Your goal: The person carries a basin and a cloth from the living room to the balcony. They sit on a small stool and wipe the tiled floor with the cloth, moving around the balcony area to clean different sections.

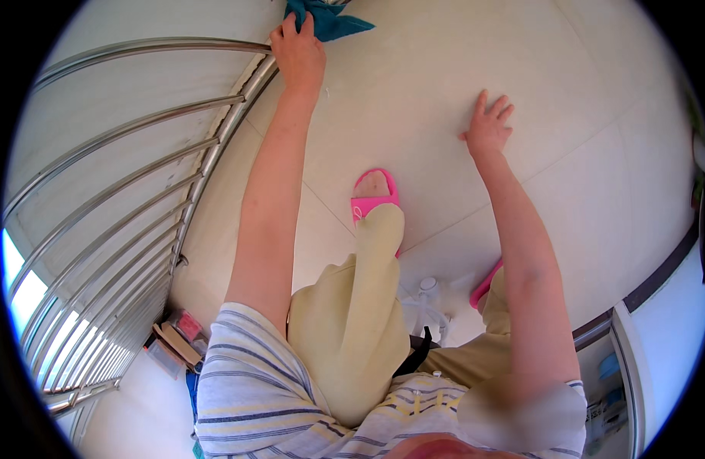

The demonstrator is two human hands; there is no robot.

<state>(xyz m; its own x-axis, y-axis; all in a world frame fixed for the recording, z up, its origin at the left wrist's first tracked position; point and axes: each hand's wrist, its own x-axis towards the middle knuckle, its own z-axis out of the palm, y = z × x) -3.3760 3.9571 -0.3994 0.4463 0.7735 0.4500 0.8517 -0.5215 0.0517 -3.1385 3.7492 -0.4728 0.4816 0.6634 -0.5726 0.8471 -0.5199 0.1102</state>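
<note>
At the top of the view my left hand [299, 54] grips a teal cloth [329, 22]. The hand is beside the bottom rail [233, 117] of a metal railing, where a curved bar [157, 46] meets it; I cannot tell whether skin touches metal. Part of the cloth lies beyond the picture's edge. My right hand [489, 123] is over the pale tiled floor [410, 74], fingers spread and holding nothing. Whether its palm rests on the floor cannot be told.
Below me is a foot in a pink slipper [376, 198], with a second pink slipper [485, 284] partly hidden. A white wheeled base [427, 310] stands between my legs. Boxes [177, 341] sit by the railing, lower left. A glass-panelled door frame [625, 367] is at lower right.
</note>
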